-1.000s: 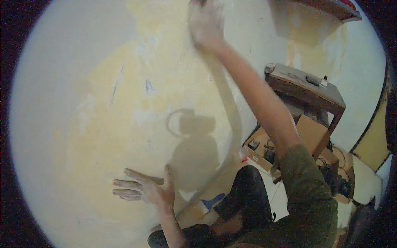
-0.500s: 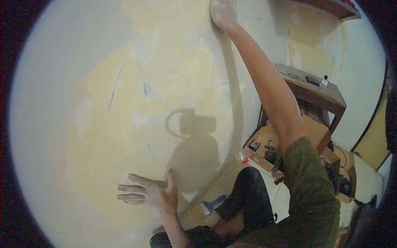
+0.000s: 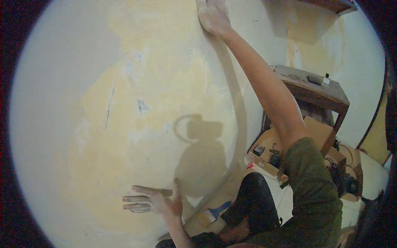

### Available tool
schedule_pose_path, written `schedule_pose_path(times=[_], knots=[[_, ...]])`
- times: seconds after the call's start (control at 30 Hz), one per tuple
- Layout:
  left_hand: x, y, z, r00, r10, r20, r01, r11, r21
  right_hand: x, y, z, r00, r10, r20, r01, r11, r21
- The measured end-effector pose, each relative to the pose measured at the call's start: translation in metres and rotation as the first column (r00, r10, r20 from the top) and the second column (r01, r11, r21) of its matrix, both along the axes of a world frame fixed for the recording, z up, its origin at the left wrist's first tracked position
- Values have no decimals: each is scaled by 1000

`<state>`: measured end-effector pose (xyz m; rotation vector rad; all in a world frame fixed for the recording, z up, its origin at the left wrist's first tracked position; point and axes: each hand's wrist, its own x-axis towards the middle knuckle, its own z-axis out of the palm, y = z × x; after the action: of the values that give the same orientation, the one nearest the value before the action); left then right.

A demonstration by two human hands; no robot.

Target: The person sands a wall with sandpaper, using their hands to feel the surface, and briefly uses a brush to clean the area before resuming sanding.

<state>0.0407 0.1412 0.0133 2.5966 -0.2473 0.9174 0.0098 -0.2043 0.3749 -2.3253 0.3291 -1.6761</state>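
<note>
My left hand (image 3: 159,202) is spread against the yellow and white patchy wall (image 3: 103,157), fingers pointing left and thumb up. It looks dusty and holds nothing. High up, at the top edge of the view, my right hand (image 3: 214,18) is pressed to the same wall with the arm stretched out. Its fingers run out of the frame, so I cannot tell whether something lies under them. Between the hands, the wall shows scratches, a grey scuff mark (image 3: 142,106) and the shadow of a head with a device on it.
A paintbrush (image 3: 216,211) with a blue handle lies on the floor beside my bent knee (image 3: 256,190). To the right stand a wooden table (image 3: 314,89) with small items on top and an open cardboard box (image 3: 266,165) holding dark objects. A shelf (image 3: 337,5) juts out above.
My right hand has slid left and slightly down along the wall, and more of it shows. The left hand stays spread on the wall while the view has shifted a little.
</note>
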Motion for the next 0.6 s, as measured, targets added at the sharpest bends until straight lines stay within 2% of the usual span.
schedule_pose_path(times=[0.03, 0.1, 0.2, 0.3, 0.37, 0.47, 0.53, 0.6], knots=[[2, -5, -9, 1000, -6, -10, 5, 1000, -10, 14, -20, -13, 991, -88, -96, 81, 994, -68], [4, -4, -8, 1000, -2, -13, 2, 1000, -13, 33, -11, -68, 979, -68, 193, 102, 979, -175], [5, -8, -9, 999, -18, -42, 13, 992, -124, 21, 11, -125, 986, -118, 119, 151, 936, -318], [6, 0, -13, 997, -73, -28, 69, 990, -122, 13, 5, -60, 996, -52, 71, 69, 958, -277], [7, -2, -14, 996, -50, -71, 44, 996, -75, 10, -7, 7, 999, -19, -29, 16, 994, -104], [5, -2, -11, 995, -40, -93, 37, 998, -42, 20, -8, 15, 953, -3, 302, 74, 971, -225], [5, -4, -6, 995, -41, -87, 37, 998, -46, 23, -27, -20, 989, -54, 138, 92, 955, -281], [4, -2, -7, 996, -42, -73, 39, 998, -44, 22, -12, -83, 971, -26, 237, 98, 949, -299]])
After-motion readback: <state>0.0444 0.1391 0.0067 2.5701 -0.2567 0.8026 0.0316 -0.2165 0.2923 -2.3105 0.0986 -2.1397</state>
